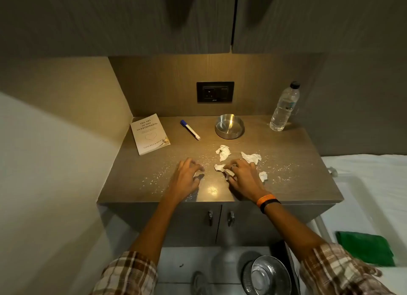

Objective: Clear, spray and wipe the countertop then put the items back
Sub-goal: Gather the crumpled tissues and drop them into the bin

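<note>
The brown countertop (286, 180) is strewn with white crumbs and several crumpled paper scraps (223, 152). My left hand (187, 177) rests on it with its fingers curled around a small white scrap. My right hand (244, 176) lies over another crumpled scrap (221, 168), fingers closing on it. At the back stand a white book (149, 134), a blue-capped marker (189, 129), a steel bowl (229, 126) and a clear water bottle (284, 107).
A wall socket (215, 92) sits above the counter, with cabinets overhead. Below are two cabinet doors with handles (221, 218). On the floor stand a steel bin (265, 275) and a blurred spray bottle (228, 253). A green cloth (365, 248) lies on the white bed at right.
</note>
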The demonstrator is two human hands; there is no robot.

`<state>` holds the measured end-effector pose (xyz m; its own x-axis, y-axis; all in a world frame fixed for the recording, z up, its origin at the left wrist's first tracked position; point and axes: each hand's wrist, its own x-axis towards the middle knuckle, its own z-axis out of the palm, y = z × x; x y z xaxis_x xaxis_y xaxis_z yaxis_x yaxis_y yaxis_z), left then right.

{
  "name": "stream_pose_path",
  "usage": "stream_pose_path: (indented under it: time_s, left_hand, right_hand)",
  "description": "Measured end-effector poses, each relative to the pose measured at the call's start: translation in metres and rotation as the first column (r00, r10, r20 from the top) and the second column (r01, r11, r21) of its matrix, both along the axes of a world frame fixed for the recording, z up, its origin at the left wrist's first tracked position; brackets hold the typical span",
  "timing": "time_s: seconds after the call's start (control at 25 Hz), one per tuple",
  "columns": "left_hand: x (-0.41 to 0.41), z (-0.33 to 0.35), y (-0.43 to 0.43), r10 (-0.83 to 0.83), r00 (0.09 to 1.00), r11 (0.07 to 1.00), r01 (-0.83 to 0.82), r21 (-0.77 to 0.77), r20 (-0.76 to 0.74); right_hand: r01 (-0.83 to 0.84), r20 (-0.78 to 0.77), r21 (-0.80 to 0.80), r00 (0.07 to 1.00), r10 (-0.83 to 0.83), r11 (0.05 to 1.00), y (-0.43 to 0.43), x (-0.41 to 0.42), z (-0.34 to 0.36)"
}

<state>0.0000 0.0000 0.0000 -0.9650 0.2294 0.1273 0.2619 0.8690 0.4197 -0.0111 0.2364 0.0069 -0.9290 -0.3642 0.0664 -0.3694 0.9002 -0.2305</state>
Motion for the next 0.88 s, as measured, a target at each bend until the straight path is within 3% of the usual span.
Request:
stream_pose_path:
  time_s: [0.12,0.4,0.56,0.64,0.76,0.88]
  left_hand:
    - [-0.017,-0.007,0.003,-0.008,0.997,0.994,0.000,0.108,0.078]
    - [-0.075,0.010,0.050,-0.058,0.998,0.964,0.054,0.260,0.010]
    - [-0.105,0.005,0.076,-0.171,0.983,0.977,0.162,0.139,0.062]
    - [-0.110,0.000,0.082,-0.199,0.976,0.979,0.195,0.051,0.086]
    - [-0.109,-0.001,0.087,-0.089,0.989,0.993,0.079,0.091,0.115]
    - [-0.100,0.005,0.091,-0.017,0.986,0.983,-0.014,0.181,0.169]
  right_hand:
    - [0.023,0.011,0.011,1.000,-0.023,1.000,-0.012,-0.009,-0.007]
    - [0.209,-0.073,-0.101,0.973,-0.217,0.973,0.006,-0.023,-0.001]
    - [0.369,-0.037,-0.114,0.926,-0.375,0.922,0.030,-0.041,0.008]
    - [0.368,0.031,-0.057,0.930,-0.366,0.928,0.035,-0.051,0.011]
    - [0.325,0.102,-0.035,0.942,-0.320,0.945,0.038,-0.061,0.019]
    - [0.345,0.140,-0.156,0.935,-0.325,0.925,0.046,-0.054,0.025]
